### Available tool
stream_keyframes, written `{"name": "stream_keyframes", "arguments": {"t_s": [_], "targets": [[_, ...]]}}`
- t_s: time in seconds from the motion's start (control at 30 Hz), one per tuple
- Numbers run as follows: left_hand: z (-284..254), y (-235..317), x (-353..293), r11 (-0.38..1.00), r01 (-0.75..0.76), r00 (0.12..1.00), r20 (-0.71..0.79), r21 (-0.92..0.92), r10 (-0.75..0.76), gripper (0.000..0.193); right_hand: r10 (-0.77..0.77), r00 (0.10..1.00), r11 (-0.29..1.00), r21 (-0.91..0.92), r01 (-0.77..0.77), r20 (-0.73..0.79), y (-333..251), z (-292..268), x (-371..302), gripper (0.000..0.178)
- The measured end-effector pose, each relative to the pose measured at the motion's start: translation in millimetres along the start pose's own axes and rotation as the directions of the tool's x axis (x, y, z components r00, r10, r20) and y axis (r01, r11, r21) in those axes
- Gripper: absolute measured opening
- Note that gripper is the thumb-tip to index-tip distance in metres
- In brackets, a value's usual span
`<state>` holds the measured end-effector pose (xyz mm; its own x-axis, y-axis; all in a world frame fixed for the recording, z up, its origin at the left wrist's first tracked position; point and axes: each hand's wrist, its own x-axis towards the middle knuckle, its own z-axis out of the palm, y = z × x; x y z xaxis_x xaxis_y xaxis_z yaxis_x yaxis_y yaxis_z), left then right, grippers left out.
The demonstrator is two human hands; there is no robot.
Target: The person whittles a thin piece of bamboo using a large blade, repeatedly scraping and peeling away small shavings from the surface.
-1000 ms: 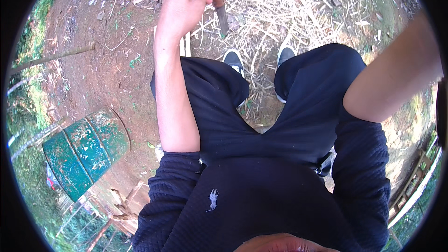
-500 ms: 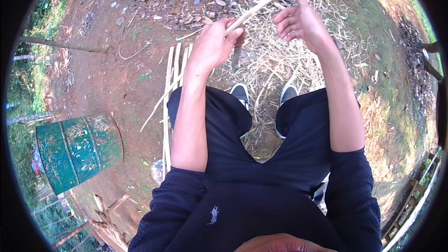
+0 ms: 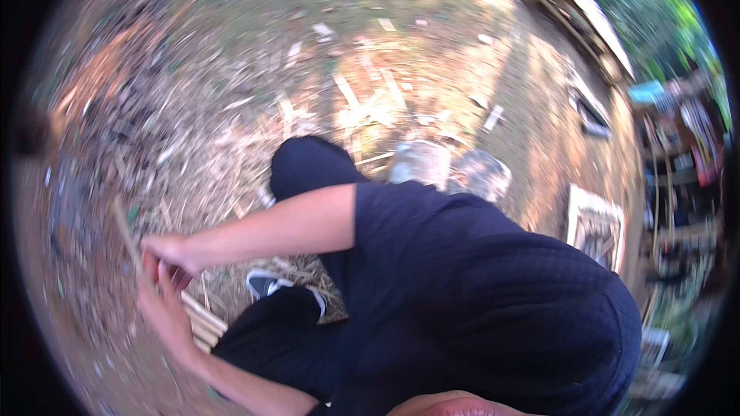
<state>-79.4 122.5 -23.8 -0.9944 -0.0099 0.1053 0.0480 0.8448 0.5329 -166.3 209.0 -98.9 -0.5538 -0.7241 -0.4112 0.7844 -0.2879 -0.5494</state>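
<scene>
A thin, pale strip that looks like split bamboo (image 3: 126, 229) stands tilted at the far left, smeared by motion. My left hand (image 3: 162, 310) holds it from below with closed fingers. My right hand (image 3: 171, 253) reaches across to the left, its fingers curled against the strip and close to the left fingers. Exactly how the right fingertips sit on it is blurred. More pale strips (image 3: 203, 317) lie on the ground beside my left leg, just past my left wrist.
Shavings (image 3: 223, 162) litter the ground around my feet. Two blotchy grey-white round blocks (image 3: 420, 163) stand by my right side. Farther right are a pale rectangular frame (image 3: 597, 223) and a cluttered rack (image 3: 682, 154). A long plank-like edge (image 3: 582, 19) runs along the upper right.
The view has swung to the right, and the green barrel has left it. My right hand, open and apart from the strip before, has come together with my left hand at the strip.
</scene>
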Motion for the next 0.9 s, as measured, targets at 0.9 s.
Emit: {"name": "stream_keyframes", "arguments": {"t_s": [0.9], "targets": [[91,159,32,0.964,-0.188,0.981,-0.015,0.186,0.194,0.032,-0.448,0.764,0.653,0.414,0.635,-0.465,-124,-137,-165,0.013]]}}
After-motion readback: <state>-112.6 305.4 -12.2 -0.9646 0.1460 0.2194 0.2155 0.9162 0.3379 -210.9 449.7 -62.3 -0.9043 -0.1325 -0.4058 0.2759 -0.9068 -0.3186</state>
